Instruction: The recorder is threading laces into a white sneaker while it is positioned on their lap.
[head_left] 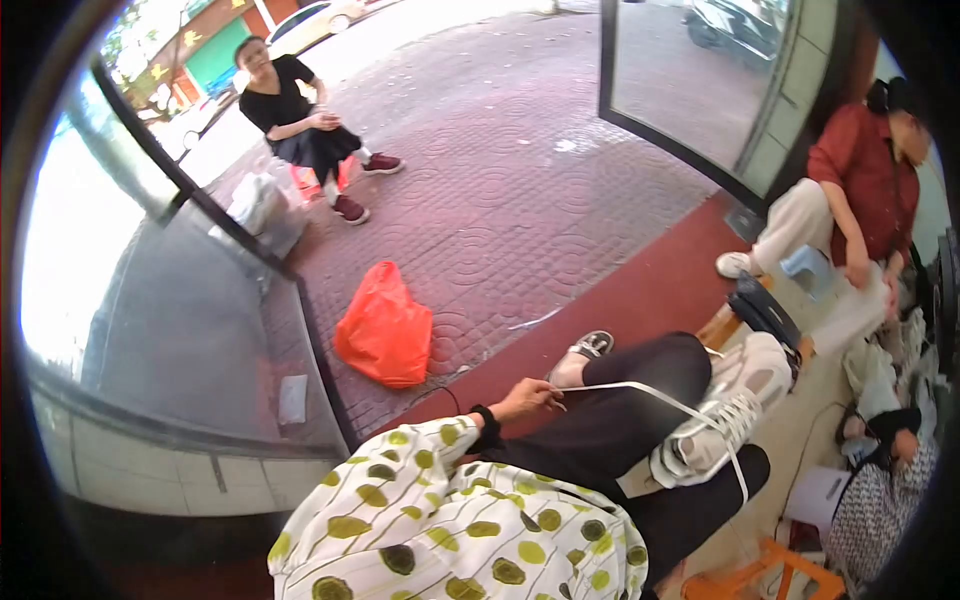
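1. The white-and-grey sneaker (pixel 728 408) lay across the person's lap, resting on the dark trousers (pixel 610 412) near the knees, laced front facing up.
2. Done, so far as showed: the white lace (pixel 632 385) crossed the sneaker's front in several rows, so the lacing looked well along.
3. Left, by judgement: no knot or bow showed. One length ran out from the sneaker to the person's left, and another loose length (pixel 741 476) hung down the near side. Whether any eyelets were unfilled was too small to tell.
4. The left hand (pixel 530 397), with a black wristband (pixel 487 428) behind it, had its fingertips closed in a pinch on the drawn-out lace, well apart from the sneaker. The lace bowed slightly between them.
5. The right hand did not show, so its state could not be told.
6. Just beyond the lap, a red threshold strip (pixel 640 285) met the patterned paving (pixel 520 220), where a red plastic bag (pixel 385 330) stood.
7. Farther out, a person in black (pixel 285 105) sat outside; a co-worker in dark red (pixel 870 180) sat at the right, above a patterned sleeve (pixel 880 510) belonging to someone else.
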